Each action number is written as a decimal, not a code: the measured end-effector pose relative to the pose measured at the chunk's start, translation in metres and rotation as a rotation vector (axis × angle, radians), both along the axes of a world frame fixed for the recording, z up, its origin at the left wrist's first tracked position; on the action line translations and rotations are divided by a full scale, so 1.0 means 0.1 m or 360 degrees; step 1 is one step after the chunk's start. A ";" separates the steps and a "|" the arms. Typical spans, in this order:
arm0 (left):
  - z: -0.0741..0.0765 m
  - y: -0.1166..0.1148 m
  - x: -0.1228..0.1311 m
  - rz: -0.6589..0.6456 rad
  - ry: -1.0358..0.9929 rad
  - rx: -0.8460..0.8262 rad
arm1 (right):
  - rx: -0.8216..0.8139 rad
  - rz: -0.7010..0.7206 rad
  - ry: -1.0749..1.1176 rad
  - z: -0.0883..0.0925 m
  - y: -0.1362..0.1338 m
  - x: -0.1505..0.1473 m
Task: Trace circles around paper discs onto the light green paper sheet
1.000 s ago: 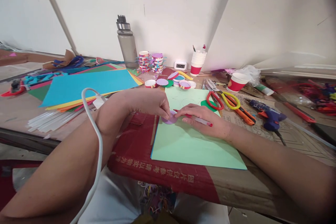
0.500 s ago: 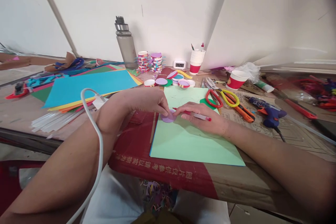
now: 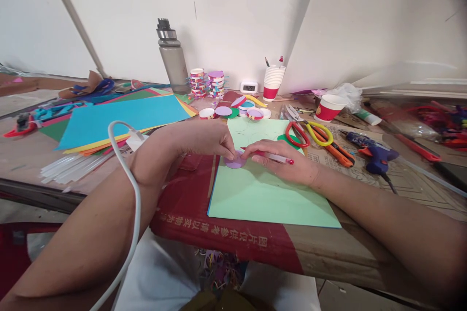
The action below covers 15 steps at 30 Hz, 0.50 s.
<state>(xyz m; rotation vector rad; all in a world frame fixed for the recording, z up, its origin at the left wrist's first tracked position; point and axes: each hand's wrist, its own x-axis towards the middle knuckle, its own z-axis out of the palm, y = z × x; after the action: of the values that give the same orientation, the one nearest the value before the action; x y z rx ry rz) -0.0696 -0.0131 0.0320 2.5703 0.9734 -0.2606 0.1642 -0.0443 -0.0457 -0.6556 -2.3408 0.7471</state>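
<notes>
A small purple paper disc lies on the light green paper, near its left edge. My left hand comes down on the disc from the left, its thumb and fingers pinched together at the disc's upper part. From the right, my right hand rests on the green paper with a red pen held in it, and its index fingertip touches the disc's right side. Faint round outlines show on the green paper above the hands.
Behind the paper lie round lids, with two stacks of decorated rings and a bottle further back. Coloured sheets and clear sticks are left; scissors, a cutter and a glue gun right.
The view has shifted very slightly. Both hands stay at the purple disc, with no other clear movement.
</notes>
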 end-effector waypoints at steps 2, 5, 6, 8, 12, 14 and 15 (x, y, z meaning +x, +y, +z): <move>0.00 0.00 0.00 0.0004 -0.0012 0.0004 | 0.0012 0.0005 -0.0009 0.01 -0.01 0.00; 0.01 0.01 0.00 0.0016 -0.0021 0.0000 | 0.0049 0.0014 -0.0021 0.01 -0.01 0.00; 0.01 0.01 0.00 0.0026 -0.0021 -0.0008 | 0.0066 0.0020 -0.0026 0.01 -0.02 0.00; 0.00 0.03 -0.01 0.0045 -0.0032 -0.0038 | 0.0110 0.0033 -0.0036 0.00 -0.02 0.00; -0.03 0.08 -0.04 0.0047 -0.0075 -0.0125 | 0.0195 0.0054 -0.0070 0.01 -0.02 0.00; -0.05 0.11 -0.05 0.0053 -0.0097 -0.0154 | 0.0218 0.0064 -0.0094 0.02 -0.02 0.00; -0.05 0.11 -0.06 0.0058 -0.0106 -0.0163 | 0.0225 0.0067 -0.0104 0.02 -0.02 0.00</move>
<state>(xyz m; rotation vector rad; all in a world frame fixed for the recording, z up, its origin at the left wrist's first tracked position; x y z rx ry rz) -0.0756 -0.0016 0.0272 2.4507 0.9563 -0.2081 0.1643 -0.0467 -0.0437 -0.5788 -2.4477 0.5794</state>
